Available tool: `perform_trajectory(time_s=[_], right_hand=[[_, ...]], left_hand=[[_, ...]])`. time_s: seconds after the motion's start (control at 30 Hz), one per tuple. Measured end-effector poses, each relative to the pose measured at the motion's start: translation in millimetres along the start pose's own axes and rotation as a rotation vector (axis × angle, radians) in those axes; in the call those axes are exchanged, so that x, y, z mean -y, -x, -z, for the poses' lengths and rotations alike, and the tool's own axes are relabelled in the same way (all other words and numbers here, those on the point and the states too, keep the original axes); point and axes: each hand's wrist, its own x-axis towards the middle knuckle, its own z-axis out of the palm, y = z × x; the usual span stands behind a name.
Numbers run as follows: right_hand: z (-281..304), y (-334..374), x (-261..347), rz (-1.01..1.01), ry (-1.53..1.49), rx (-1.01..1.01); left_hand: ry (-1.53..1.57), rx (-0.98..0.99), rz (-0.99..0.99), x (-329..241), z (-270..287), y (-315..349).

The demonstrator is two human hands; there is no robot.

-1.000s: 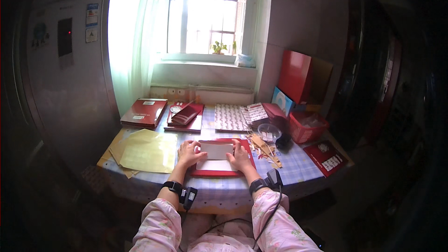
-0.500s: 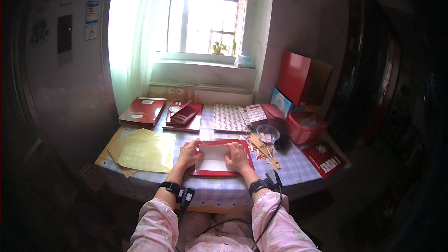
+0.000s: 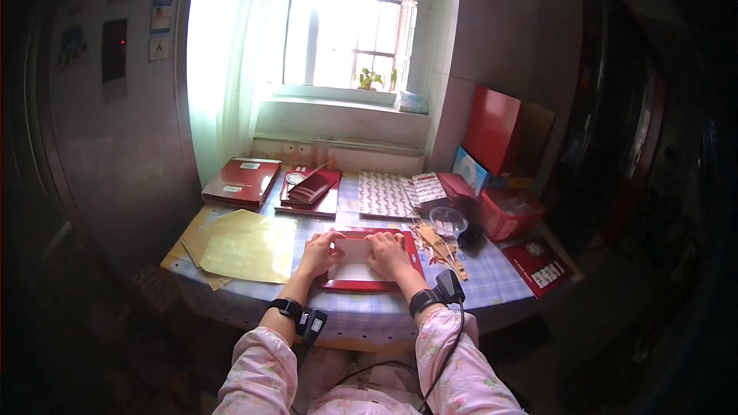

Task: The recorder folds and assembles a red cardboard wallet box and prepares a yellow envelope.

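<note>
A small card sleeve [image 3: 352, 272], with a pale, whitish inner face and a reddish far edge, lies over a larger flat red cardboard piece [image 3: 415, 260] at the table's near middle. My left hand [image 3: 317, 255] is closed on the sleeve's far left corner, thumb on the pale face. The far edge toward the right is pinched by my right hand [image 3: 390, 253], its fingers curled over and thumb inward. My fingers partly hide that edge.
Yellowish sheets [image 3: 252, 247] lie left. Behind are a red box [image 3: 242, 181], a red folder [image 3: 328, 204], and a patterned sheet [image 3: 384, 194]. Right of my hands are a clear round tub [image 3: 448, 221], wooden strips [image 3: 442, 250], a red basket [image 3: 509, 219] and a red card [image 3: 536, 263].
My right hand has slid a little left along the sleeve's far edge, closer to my left hand. The whole view has shifted slightly; my left hand keeps its place on the corner.
</note>
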Motion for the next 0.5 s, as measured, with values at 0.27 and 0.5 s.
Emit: perform_trajectory(time_s=[0.27, 0.5], right_hand=[[-17, 8, -1, 0.029, -0.03, -0.27], [-13, 10, 0, 0.046, 0.05, -0.305]], left_hand=[[-0.126, -0.069, -0.097, -7, 0, 4], [-0.179, -0.066, -0.123, -9, -1, 5]])
